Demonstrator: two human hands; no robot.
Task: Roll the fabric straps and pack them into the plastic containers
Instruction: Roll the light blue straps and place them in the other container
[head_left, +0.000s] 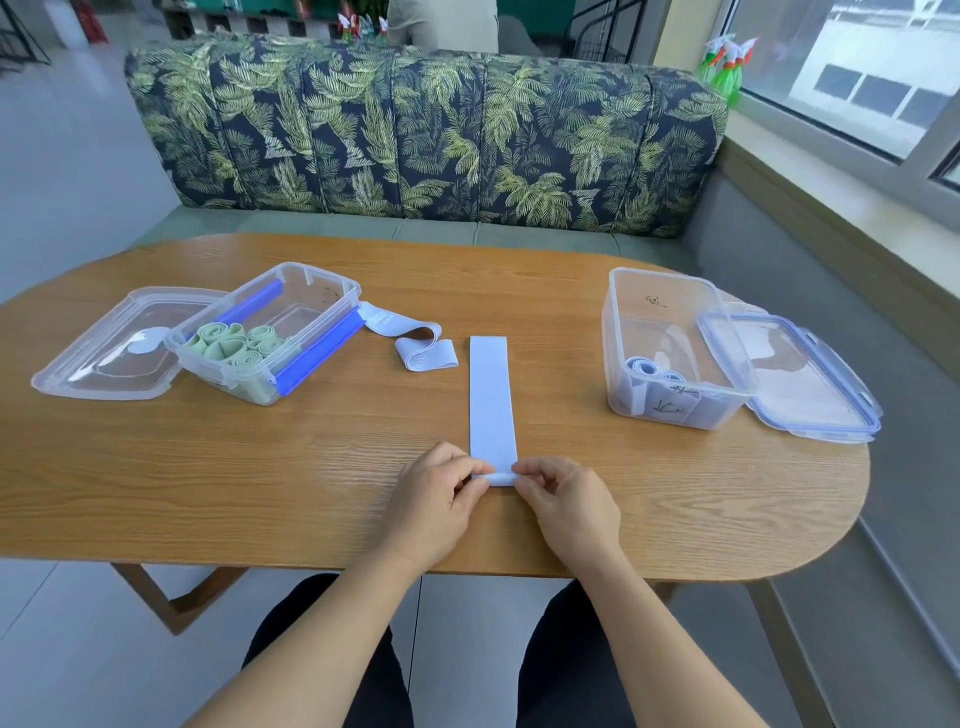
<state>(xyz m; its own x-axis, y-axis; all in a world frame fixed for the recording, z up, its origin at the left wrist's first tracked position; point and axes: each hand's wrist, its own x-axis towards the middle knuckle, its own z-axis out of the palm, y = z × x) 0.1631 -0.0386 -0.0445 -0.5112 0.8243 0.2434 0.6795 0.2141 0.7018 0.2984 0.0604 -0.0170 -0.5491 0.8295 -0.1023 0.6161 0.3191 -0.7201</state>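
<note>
As lid (104, 358) lies off, tub (332, 306) holds green rolls (236, 345).

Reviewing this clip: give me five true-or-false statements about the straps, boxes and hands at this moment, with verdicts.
1. The left hand and right hand both pinch the near end of the flat strap. True.
2. The left box holds green rolls. True.
3. The right box is empty. False: it holds pale blue rolls.
4. Both boxes have lids snapped on. False: the left lid and right lid are off, lying next to their boxes.
5. A loose strap lies on the table by the left box. True.
</note>
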